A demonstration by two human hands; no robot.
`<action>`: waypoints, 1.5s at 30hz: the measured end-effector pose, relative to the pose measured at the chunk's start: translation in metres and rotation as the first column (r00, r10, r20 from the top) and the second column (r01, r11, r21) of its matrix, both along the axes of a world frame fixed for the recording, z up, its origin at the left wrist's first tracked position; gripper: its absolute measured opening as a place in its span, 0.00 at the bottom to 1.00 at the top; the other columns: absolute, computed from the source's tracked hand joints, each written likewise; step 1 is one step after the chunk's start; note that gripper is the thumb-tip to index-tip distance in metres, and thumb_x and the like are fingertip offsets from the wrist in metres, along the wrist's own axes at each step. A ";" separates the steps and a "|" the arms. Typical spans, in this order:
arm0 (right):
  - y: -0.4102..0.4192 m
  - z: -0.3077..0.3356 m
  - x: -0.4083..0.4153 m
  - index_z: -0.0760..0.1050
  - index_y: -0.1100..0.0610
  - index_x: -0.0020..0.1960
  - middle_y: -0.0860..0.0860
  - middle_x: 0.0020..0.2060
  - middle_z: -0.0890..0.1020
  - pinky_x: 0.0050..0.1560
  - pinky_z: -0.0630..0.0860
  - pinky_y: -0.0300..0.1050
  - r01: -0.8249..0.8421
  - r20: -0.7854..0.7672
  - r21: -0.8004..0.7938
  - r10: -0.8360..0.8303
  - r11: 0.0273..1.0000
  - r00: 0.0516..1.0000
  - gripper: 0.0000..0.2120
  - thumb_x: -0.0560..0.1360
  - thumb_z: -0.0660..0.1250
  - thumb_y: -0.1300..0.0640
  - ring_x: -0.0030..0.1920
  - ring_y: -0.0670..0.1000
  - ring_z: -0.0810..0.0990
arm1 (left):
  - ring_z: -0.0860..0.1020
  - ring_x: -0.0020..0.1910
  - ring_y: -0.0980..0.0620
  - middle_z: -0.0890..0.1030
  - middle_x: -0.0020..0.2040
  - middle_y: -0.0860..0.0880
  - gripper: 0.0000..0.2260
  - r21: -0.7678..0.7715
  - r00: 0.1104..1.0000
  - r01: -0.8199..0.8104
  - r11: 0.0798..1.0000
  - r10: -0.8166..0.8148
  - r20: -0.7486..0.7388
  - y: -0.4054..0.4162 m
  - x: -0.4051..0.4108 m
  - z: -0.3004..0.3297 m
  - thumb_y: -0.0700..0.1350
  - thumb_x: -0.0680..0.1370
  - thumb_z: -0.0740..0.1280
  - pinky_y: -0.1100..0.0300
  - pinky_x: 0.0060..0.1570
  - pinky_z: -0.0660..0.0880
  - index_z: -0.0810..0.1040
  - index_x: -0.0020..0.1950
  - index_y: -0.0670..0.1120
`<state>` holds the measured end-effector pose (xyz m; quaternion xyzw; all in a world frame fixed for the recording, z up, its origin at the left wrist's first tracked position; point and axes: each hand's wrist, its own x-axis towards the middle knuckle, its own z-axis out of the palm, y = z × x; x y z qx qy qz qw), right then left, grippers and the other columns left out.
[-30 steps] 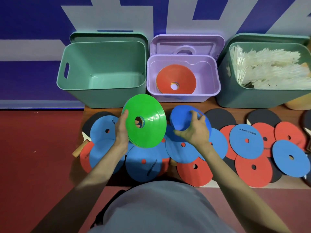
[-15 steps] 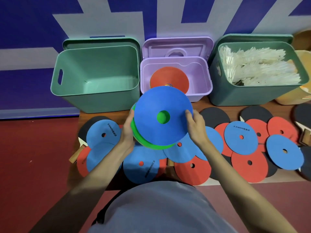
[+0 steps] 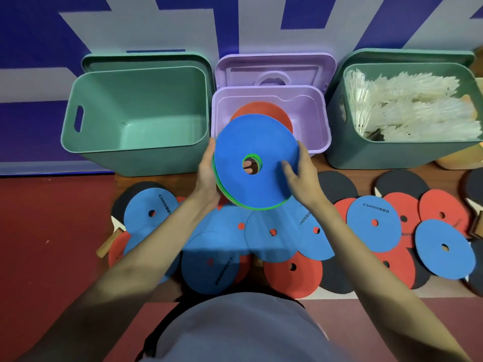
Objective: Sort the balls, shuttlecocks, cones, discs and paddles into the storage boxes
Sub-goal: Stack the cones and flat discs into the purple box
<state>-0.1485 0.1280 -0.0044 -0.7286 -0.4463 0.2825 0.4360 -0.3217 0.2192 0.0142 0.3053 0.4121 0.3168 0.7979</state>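
Observation:
A blue cone [image 3: 243,145] lies stacked on a green cone [image 3: 230,198], of which only the rim shows. My left hand [image 3: 207,173] grips the stack's left edge, with fingers underneath visible through the centre hole. My right hand [image 3: 300,173] holds the right edge, fingers on the blue top. The stack hangs just in front of the purple box [image 3: 317,121], which holds an orange cone [image 3: 264,111]. Several flat blue discs [image 3: 373,223] and red discs [image 3: 292,275] lie spread on the floor below, over black paddles [image 3: 337,184].
An empty green box [image 3: 136,116] stands at the left with its lid behind it. A green box [image 3: 402,152] at the right holds white shuttlecocks [image 3: 413,111]. The purple lid [image 3: 274,71] leans against the wall. Red floor lies at the left.
The blue cone came onto the green one and now sits flush on it. The stack has moved up and forward, to the front of the purple box.

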 end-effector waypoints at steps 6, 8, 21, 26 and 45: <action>0.053 -0.005 0.044 0.67 0.64 0.66 0.57 0.59 0.77 0.51 0.65 0.37 0.103 0.090 0.025 -0.105 0.994 0.990 0.17 0.79 0.56 0.66 0.58 0.57 0.75 | 0.78 0.62 0.49 0.81 0.61 0.48 0.28 0.078 0.982 0.048 0.996 -0.032 -0.188 0.051 0.046 -0.004 0.62 0.82 0.46 0.46 0.66 0.71 0.76 0.66 0.49; 0.071 -0.008 0.058 0.68 0.64 0.66 0.59 0.58 0.77 0.47 0.63 0.35 0.139 0.131 0.023 -0.141 0.990 0.981 0.16 0.78 0.57 0.67 0.57 0.58 0.75 | 0.78 0.61 0.50 0.81 0.61 0.50 0.28 0.143 0.948 0.087 0.986 -0.038 -0.314 0.071 0.062 -0.004 0.63 0.81 0.46 0.48 0.65 0.71 0.77 0.64 0.50; 0.136 -0.056 0.101 0.69 0.64 0.59 0.60 0.54 0.78 0.47 0.73 0.53 0.058 0.199 -0.234 -0.011 0.970 0.980 0.14 0.74 0.58 0.66 0.53 0.63 0.76 | 0.62 0.36 0.47 0.65 0.30 0.48 0.12 0.316 0.618 0.308 0.897 0.064 -0.784 0.146 0.096 -0.064 0.34 0.72 0.57 0.56 0.30 0.58 0.62 0.31 0.46; 0.142 -0.065 0.101 0.67 0.64 0.59 0.63 0.54 0.74 0.44 0.73 0.54 0.022 0.265 -0.324 0.069 0.946 0.962 0.14 0.75 0.60 0.65 0.49 0.65 0.74 | 0.63 0.36 0.46 0.66 0.31 0.48 0.10 0.318 0.562 0.377 0.870 0.058 -0.825 0.152 0.094 -0.079 0.33 0.76 0.57 0.59 0.27 0.58 0.65 0.35 0.43; 0.063 -0.027 -0.003 0.70 0.65 0.64 0.63 0.55 0.72 0.58 0.69 0.53 -0.106 0.444 -0.137 0.157 0.985 0.882 0.21 0.71 0.64 0.67 0.56 0.64 0.71 | 0.80 0.46 0.56 0.83 0.50 0.45 0.10 0.708 0.765 0.530 0.467 0.098 -0.637 0.065 0.004 -0.026 0.34 0.76 0.62 0.69 0.48 0.75 0.80 0.54 0.38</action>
